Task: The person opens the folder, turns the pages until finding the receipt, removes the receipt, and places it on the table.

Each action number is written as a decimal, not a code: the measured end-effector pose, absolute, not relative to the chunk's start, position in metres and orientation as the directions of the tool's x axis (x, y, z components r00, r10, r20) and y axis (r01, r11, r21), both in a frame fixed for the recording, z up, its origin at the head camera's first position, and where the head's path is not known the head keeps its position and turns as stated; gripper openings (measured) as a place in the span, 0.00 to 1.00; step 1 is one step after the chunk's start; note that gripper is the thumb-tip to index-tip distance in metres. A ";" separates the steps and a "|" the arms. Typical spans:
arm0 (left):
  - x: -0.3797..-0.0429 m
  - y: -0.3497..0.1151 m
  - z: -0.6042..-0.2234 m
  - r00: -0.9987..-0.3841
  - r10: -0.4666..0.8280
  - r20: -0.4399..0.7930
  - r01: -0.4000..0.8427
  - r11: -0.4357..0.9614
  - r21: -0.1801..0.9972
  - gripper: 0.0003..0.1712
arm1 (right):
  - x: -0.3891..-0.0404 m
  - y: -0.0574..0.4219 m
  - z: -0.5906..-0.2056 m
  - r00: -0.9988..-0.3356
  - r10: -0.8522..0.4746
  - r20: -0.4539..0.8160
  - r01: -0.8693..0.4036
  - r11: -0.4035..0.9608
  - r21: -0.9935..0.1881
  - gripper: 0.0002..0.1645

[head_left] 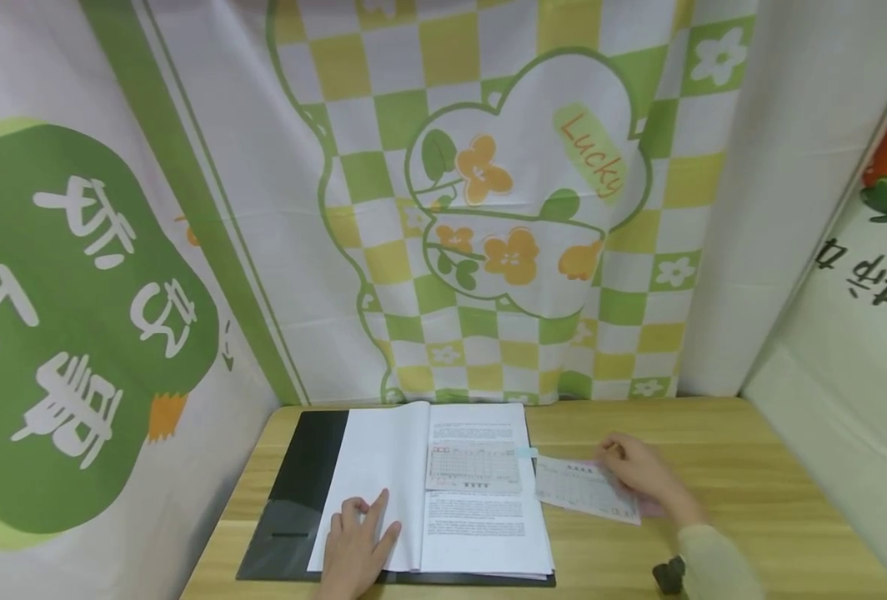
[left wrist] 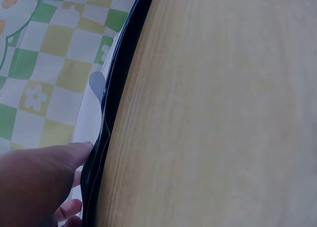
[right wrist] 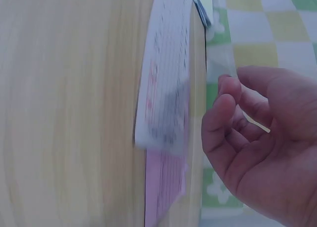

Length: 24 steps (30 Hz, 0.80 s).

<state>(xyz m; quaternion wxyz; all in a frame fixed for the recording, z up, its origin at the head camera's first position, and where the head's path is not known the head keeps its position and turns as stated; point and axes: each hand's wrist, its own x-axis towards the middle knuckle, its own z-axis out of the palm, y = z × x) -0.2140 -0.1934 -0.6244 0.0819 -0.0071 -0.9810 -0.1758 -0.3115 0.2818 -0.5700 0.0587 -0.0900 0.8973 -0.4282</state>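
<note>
My left hand [head_left: 355, 546] rests on the blank left page [head_left: 379, 475] of an open black folder [head_left: 282, 508], its index finger and thumb extended. In the left wrist view, the left hand [left wrist: 42, 180] is at the folder's edge [left wrist: 116, 78]. A printed form slip [head_left: 473, 468] lies across the right page. My right hand [head_left: 634, 471] is over a second white form slip [head_left: 586, 489], with a pink sheet [head_left: 649, 506] under it. In the right wrist view, the right hand's [right wrist: 262, 133] fingers are loosely curled beside the white slip [right wrist: 163, 73], with no held thing visible.
A light blue tab [head_left: 526, 452] sticks out from the right page's edge. The wooden table [head_left: 736, 467] extends to the right of the slips. A checkered cloth [head_left: 518, 350] hangs behind the table. A dark device [head_left: 669, 575] sits at the right sleeve.
</note>
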 end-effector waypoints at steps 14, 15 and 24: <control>-0.216 -0.193 -0.621 -0.991 -0.025 0.132 0.023 0.939 0.344 0.35 | -0.322 0.212 -0.572 -0.976 -0.217 0.018 -0.138 0.554 -0.821 0.10; -0.217 -0.193 -0.622 -0.991 -0.025 0.132 0.022 0.940 0.341 0.35 | -0.322 0.208 -0.572 -0.977 -0.213 0.011 -0.128 0.544 -0.829 0.09; -0.215 -0.193 -0.624 -0.990 -0.021 0.138 0.027 0.941 0.336 0.35 | -0.324 0.180 -0.579 -0.973 -0.232 0.008 -0.120 0.471 -0.874 0.11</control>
